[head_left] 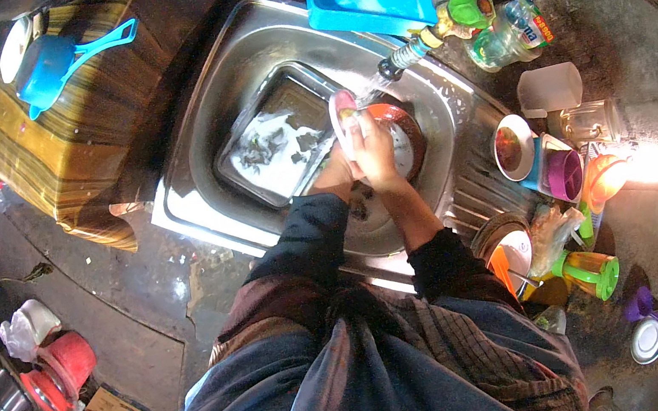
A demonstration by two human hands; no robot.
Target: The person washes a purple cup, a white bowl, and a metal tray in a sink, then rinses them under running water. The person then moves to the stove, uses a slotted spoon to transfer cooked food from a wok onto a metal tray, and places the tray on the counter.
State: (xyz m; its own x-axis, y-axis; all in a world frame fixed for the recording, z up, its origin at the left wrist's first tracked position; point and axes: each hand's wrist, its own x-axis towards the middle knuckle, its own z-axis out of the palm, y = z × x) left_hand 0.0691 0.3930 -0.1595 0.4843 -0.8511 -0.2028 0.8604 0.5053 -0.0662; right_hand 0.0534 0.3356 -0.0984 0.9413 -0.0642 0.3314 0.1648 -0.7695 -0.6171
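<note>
Our left hand [333, 172] and right hand [375, 148] hold the pale dish [339, 133]. We expect it light, slippery; its rim suits gripping.

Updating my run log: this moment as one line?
left hand: at dish, partly hidden; right hand: on dish; dish: tilted; tap: running; below: sink

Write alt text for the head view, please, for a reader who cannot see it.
A person's right hand holds a tilted, pale dish at running water from a tap over a steel sink, with the left hand close by. In the sink are a rectangular tub with suds and an orange-red bowl; a blue basin sits at its far edge.
</note>
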